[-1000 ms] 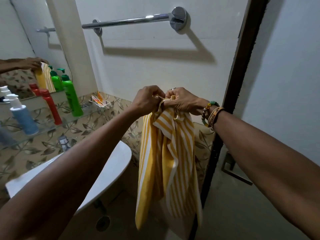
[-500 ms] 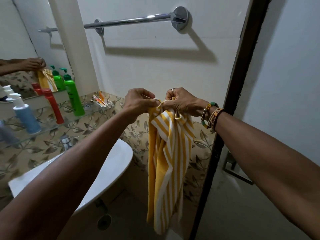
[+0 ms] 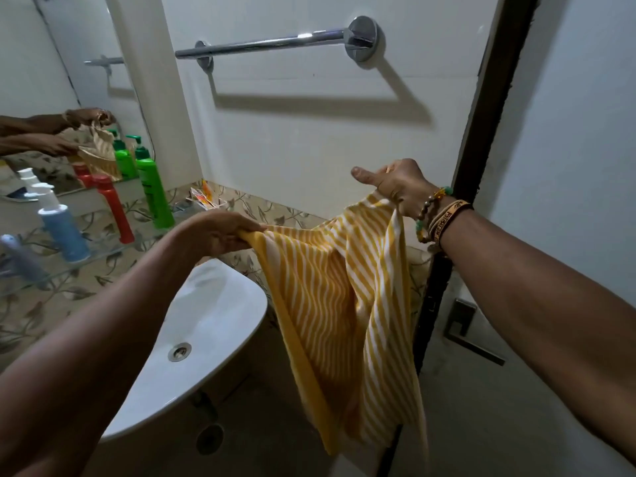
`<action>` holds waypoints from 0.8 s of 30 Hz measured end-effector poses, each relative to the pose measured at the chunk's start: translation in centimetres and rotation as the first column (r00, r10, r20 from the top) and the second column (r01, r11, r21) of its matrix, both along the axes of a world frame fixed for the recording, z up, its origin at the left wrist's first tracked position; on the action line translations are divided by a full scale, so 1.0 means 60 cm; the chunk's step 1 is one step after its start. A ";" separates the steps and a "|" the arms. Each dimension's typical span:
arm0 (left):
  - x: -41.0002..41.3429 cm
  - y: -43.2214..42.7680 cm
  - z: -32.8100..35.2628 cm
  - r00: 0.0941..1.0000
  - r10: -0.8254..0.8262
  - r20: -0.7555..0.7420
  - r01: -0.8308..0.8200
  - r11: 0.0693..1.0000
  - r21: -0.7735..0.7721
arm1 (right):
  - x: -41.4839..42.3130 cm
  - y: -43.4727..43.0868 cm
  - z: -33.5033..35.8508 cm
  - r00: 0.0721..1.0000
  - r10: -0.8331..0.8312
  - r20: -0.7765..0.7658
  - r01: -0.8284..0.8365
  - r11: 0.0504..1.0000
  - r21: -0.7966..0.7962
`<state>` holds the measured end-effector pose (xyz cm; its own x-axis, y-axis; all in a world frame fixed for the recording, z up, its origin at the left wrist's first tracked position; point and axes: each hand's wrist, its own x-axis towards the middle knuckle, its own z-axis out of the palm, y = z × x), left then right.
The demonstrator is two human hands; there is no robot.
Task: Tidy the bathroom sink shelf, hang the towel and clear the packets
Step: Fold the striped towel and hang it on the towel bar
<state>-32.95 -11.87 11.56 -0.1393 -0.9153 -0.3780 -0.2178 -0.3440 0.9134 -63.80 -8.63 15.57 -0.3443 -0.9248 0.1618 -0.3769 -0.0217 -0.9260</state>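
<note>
A yellow and white striped towel [image 3: 337, 304] hangs spread between both my hands, below the chrome towel bar [image 3: 275, 44] on the white wall. My left hand [image 3: 220, 232] pinches one top corner above the sink. My right hand [image 3: 395, 185] grips the other corner near the door frame, thumb sticking out to the left. Several orange packets [image 3: 203, 197] lie at the right end of the glass shelf [image 3: 103, 249]. On the shelf stand a green bottle [image 3: 153, 187], a red bottle [image 3: 113, 211] and a blue pump bottle [image 3: 62, 232].
A white sink [image 3: 220, 311] sits below the shelf, under my left forearm. A mirror [image 3: 51, 80] on the left reflects hands and towel. A dark door frame [image 3: 481, 132] runs down the right, with a door handle [image 3: 471, 332] beyond it.
My hands, close together before, have pulled apart and spread the towel's top edge wide. The left hand went down and left, the right hand stayed up at the right.
</note>
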 end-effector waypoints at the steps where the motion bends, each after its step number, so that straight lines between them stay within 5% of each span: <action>1: 0.002 0.003 0.001 0.999 -0.030 -0.019 0.030 1.000 0.009 | 0.002 0.002 0.004 0.997 0.006 0.077 -0.008 1.000 0.026; 8: 0.001 0.015 0.009 0.986 -0.046 -0.158 0.043 0.999 -0.025 | 0.012 0.036 0.010 0.978 0.059 0.199 -0.105 0.968 0.227; 13: -0.036 0.032 0.017 0.963 -0.082 -0.259 0.068 0.996 -0.062 | 0.019 0.047 0.003 0.889 0.051 0.454 -0.166 0.962 0.217; 21: -0.099 0.048 0.019 0.995 -0.021 -0.096 0.007 0.988 -0.152 | 0.028 0.032 -0.003 0.971 -0.065 0.231 0.016 0.978 0.210; 24: -0.122 0.055 0.023 0.984 -0.010 -0.179 -0.016 0.990 -0.141 | 0.035 0.039 0.001 0.969 -0.017 0.246 -0.025 0.986 0.164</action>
